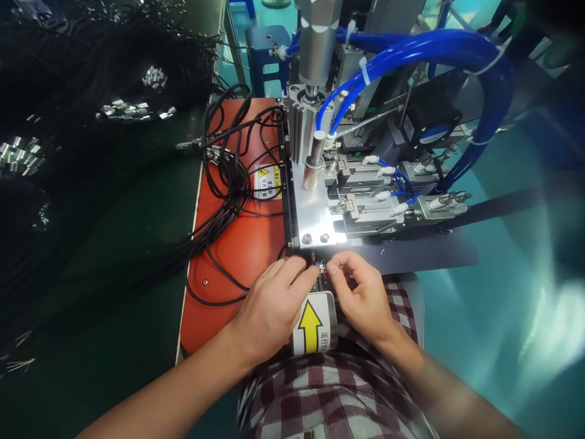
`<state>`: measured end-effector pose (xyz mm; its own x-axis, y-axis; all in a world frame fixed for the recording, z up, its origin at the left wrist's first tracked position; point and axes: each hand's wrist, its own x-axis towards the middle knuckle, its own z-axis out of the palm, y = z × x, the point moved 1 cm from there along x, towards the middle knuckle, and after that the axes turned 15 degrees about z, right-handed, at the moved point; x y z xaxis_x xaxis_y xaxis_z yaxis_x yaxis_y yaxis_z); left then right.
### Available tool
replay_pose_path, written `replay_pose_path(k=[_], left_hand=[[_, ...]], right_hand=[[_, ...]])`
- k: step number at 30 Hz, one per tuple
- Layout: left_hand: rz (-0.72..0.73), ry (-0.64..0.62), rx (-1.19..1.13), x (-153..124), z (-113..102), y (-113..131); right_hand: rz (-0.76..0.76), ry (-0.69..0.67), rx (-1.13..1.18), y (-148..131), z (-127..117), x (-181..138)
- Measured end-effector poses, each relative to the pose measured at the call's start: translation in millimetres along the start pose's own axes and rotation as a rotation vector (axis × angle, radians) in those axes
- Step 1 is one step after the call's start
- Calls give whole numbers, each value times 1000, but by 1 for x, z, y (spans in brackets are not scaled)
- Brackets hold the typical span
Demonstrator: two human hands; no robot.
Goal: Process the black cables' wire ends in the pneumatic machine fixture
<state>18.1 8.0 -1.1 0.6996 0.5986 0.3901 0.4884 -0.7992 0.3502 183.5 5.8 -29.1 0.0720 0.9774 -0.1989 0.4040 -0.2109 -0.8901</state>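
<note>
My left hand [269, 305] and my right hand [361, 292] meet at the front edge of a metal machine [320, 207]. Both pinch the stripped end of a thin cable [322, 269], where small red and white wire tips show between the fingertips. The left fingers press the cable from the left, the right thumb and forefinger hold it from the right. Just below the hands is a white label with a yellow arrow [311, 324] pointing toward the machine.
An orange plate [237, 244] under the machine carries loops of black cable [223, 183]. Blue air hoses [434, 49] arch over the machine. A heap of black cables with metal plugs [132, 110] fills the left. A checked shirt [329, 390] is at the bottom.
</note>
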Motion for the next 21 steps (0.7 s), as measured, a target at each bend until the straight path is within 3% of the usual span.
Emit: replay_pose_path(k=[3, 8, 14, 18, 21], left_hand=[[-3, 2, -5, -1, 1, 0], [-5, 18, -6, 0, 1, 1], [0, 39, 8, 0, 1, 0], [-4, 33, 3, 1, 1, 0], [-8, 34, 5, 1, 0, 1]], right_hand=[[56, -19, 58, -2, 0, 1], [304, -145, 211, -5, 2, 1], [166, 34, 61, -14, -2, -5], [345, -159, 191, -16, -5, 0], [415, -220, 259, -16, -6, 3]])
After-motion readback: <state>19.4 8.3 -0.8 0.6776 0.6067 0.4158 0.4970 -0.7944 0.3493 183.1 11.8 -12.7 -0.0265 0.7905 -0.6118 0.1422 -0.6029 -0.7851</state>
